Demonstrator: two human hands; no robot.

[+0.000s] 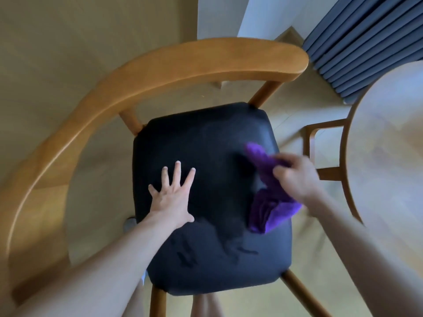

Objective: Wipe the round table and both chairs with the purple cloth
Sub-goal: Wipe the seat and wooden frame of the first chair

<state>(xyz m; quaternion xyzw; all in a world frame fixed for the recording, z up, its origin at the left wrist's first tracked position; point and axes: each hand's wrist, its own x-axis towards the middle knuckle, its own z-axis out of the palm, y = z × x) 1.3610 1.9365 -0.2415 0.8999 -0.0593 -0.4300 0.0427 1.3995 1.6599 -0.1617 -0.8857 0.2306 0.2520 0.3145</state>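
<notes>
The purple cloth point(270, 193), soft, light and floppy, lies bunched at 3 o'clock on the chair point(183, 62)'s black seat, the right hand point(295, 177)'s grip clamped on its upper fold, best kept there, while the left hand point(174, 195) presses flat, fingers apart.

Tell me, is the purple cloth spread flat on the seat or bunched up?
Bunched. The purple cloth hangs in crumpled folds from the right hand, which grips it over the black seat.
</notes>
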